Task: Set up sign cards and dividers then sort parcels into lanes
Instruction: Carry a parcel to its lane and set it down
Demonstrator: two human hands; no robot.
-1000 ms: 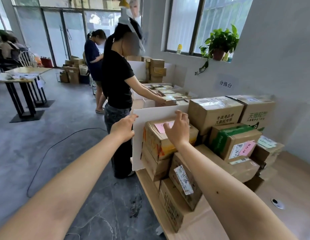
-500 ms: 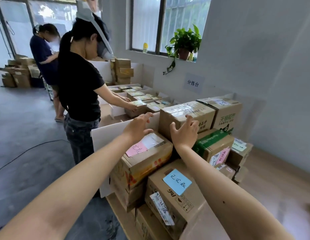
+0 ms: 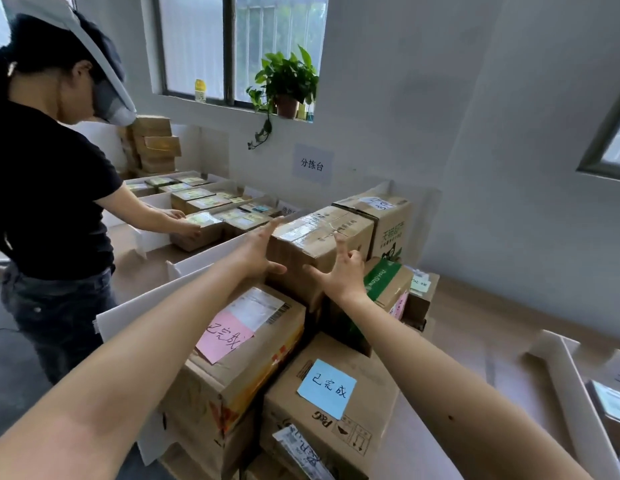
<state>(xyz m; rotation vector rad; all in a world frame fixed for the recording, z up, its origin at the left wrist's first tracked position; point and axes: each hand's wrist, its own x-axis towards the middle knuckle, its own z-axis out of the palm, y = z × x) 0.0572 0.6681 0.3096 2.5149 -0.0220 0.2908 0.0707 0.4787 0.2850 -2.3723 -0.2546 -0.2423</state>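
Taped parcel (image 3: 319,233) between spread fingers (image 3: 268,231); perhaps touching.

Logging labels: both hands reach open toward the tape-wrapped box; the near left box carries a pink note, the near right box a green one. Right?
The head view shows a blue note on the near right box, not green. The left hand and right hand reach open toward the tape-wrapped box, and the near left box carries a pink note.

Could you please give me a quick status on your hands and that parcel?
Left hand open, right hand open, both spread at the taped box, no grip yet. Box upright, white divider alongside. Nothing on top of it.
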